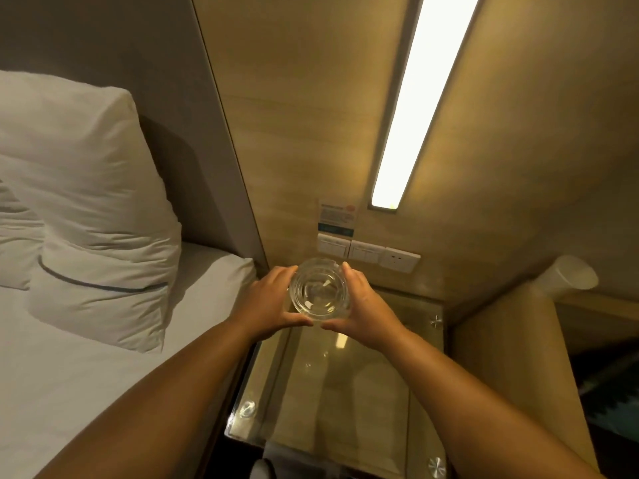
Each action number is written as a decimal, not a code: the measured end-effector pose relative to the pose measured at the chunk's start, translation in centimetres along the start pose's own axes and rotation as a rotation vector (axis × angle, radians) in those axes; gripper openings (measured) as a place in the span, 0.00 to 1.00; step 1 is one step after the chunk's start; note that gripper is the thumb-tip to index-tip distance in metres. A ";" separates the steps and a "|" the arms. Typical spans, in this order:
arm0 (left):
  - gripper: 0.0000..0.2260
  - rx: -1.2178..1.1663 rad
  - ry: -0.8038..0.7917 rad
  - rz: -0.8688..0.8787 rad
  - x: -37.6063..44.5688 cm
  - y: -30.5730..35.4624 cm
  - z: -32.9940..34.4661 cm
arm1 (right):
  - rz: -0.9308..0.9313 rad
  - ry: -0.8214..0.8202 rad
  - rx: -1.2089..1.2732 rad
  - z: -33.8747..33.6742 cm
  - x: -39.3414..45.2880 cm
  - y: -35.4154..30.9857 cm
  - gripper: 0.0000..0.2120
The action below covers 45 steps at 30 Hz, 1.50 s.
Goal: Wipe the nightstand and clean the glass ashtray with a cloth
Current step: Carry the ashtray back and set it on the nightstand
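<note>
A round clear glass ashtray (317,290) is held between both of my hands over the far end of the nightstand (345,382), which has a glass top with metal studs at its corners. My left hand (268,305) cups its left side, thumb under the near rim. My right hand (363,305) cups its right side. Whether the ashtray rests on the glass top or is lifted off it I cannot tell. No cloth is in view.
A bed with white sheet (86,357) and pillows (79,188) lies to the left. Wall switches and a socket (368,254) sit just behind the ashtray, under a lit light strip (415,108). A wooden panel (511,340) and a white tube-like object (567,273) stand to the right.
</note>
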State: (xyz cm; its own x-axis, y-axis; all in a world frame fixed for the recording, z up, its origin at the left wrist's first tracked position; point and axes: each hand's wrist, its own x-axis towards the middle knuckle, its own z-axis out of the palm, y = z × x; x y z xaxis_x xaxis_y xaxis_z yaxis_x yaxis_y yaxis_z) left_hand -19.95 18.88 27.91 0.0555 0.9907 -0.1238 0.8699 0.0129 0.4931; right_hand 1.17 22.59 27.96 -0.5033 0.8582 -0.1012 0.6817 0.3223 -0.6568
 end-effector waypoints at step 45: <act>0.44 -0.233 -0.029 0.048 18.0 -25.0 19.6 | 0.024 -0.007 -0.095 23.0 21.6 18.5 0.58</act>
State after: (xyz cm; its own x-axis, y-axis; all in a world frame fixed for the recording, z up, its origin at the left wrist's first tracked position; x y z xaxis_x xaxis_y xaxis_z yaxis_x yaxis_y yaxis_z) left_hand -31.07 33.71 -3.53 0.1110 0.9868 -0.1182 0.7293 0.0000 0.6842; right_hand -9.32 37.87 -3.53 -0.4892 0.8637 -0.1214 0.7410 0.3381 -0.5802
